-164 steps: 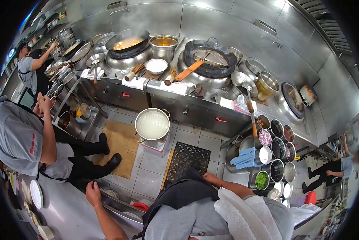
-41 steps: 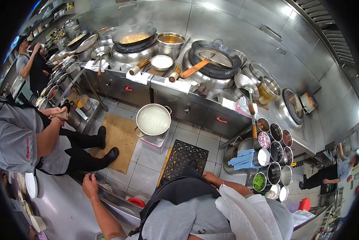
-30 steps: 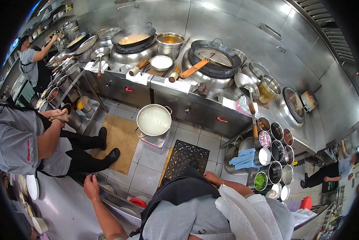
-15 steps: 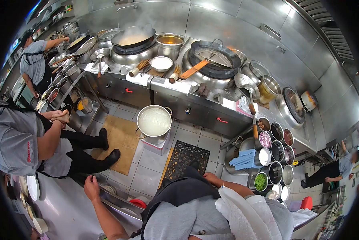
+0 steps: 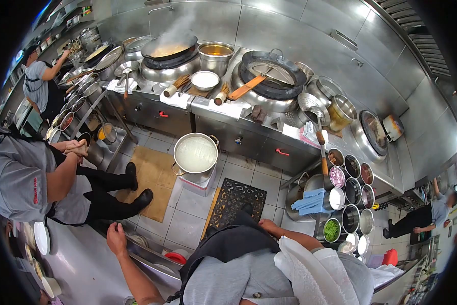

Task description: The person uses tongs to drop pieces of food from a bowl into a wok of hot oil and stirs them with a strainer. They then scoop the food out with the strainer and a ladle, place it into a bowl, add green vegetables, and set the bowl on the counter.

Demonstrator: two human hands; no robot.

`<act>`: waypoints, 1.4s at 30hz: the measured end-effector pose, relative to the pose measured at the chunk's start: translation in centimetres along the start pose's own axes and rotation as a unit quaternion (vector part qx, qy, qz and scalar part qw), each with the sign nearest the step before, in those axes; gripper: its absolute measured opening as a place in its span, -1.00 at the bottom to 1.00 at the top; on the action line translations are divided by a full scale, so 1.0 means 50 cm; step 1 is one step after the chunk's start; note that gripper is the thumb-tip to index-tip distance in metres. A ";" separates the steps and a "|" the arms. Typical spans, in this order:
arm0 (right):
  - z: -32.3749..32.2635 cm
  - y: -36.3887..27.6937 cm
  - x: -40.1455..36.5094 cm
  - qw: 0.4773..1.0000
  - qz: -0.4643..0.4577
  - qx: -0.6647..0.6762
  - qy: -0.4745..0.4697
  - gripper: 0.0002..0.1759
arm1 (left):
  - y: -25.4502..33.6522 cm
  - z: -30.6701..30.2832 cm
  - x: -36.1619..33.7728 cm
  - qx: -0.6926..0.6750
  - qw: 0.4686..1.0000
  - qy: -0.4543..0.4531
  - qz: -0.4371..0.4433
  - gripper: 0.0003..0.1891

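My left hand (image 5: 116, 239) is over the edge of the steel counter (image 5: 86, 259), its fingers loosely bent with nothing visible in them. Beside my dark apron (image 5: 228, 249) hangs my right hand (image 5: 269, 226), relaxed and with no object visible in it; its fingertips are partly hidden. Across the floor, a large two-handled pot (image 5: 196, 153) of pale liquid stands on a low box. On the stove, a wok (image 5: 274, 76) holds a wire strainer with a wooden handle. Steam rises from another wok (image 5: 170, 49) with food in it.
A person with clasped hands (image 5: 77, 149) stands at left; others work at far left and far right. Several metal containers of ingredients (image 5: 336, 176) stand right, near a blue cloth (image 5: 310, 202). A black mat (image 5: 236, 208) and cardboard (image 5: 152, 178) lie on the tiles.
At far left, a person's outstretched arm has drawn back and up from the pan. Steam over the left wok has thickened, and its contents look more orange. My hands remain in place.
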State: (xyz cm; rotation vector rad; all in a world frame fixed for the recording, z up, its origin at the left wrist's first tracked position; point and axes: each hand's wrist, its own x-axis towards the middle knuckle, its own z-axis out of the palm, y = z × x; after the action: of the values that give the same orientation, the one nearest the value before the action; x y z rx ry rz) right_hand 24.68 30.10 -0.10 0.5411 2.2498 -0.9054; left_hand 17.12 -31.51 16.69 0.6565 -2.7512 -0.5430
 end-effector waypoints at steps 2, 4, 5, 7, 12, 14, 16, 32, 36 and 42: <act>0.002 0.005 0.003 1.000 0.000 -0.005 -0.001 -0.53 | -0.001 0.001 0.000 -0.002 1.000 0.000 0.000 -0.69; -0.001 -0.003 -0.006 1.000 0.003 -0.015 0.011 -0.52 | -0.003 0.003 0.001 0.006 1.000 0.004 0.008 -0.70; -0.002 -0.008 -0.010 1.000 0.009 -0.010 0.007 -0.51 | -0.005 0.004 0.001 0.004 1.000 0.002 0.004 -0.70; -0.003 -0.007 -0.008 1.000 0.019 0.001 0.000 -0.50 | 0.000 0.000 0.000 0.001 1.000 -0.001 -0.003 -0.70; -0.008 -0.017 -0.019 1.000 0.012 -0.023 0.008 -0.51 | -0.006 0.004 0.001 -0.005 1.000 0.004 0.002 -0.70; -0.010 -0.021 -0.023 1.000 0.008 -0.028 0.009 -0.51 | -0.007 0.005 0.001 -0.007 1.000 0.002 -0.002 -0.70; -0.011 -0.021 -0.024 1.000 0.003 -0.026 0.007 -0.51 | -0.002 0.001 0.000 -0.008 1.000 -0.002 -0.009 -0.69; -0.005 -0.005 -0.004 0.999 0.002 -0.042 -0.008 -0.51 | 0.006 -0.006 -0.002 -0.003 1.000 -0.005 -0.003 -0.69; 0.000 -0.007 -0.007 0.999 0.017 -0.032 0.008 -0.50 | -0.005 0.003 0.000 -0.001 1.000 0.003 0.006 -0.69; -0.014 -0.030 -0.027 0.999 0.020 -0.029 -0.008 -0.50 | 0.001 0.000 -0.001 -0.007 1.000 0.004 -0.001 -0.69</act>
State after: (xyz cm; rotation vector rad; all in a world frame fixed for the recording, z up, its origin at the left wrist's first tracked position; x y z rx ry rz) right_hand 24.51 29.40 1.92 0.5484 2.2363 -0.8181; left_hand 17.16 -31.43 16.69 0.6572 -2.7367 -0.5575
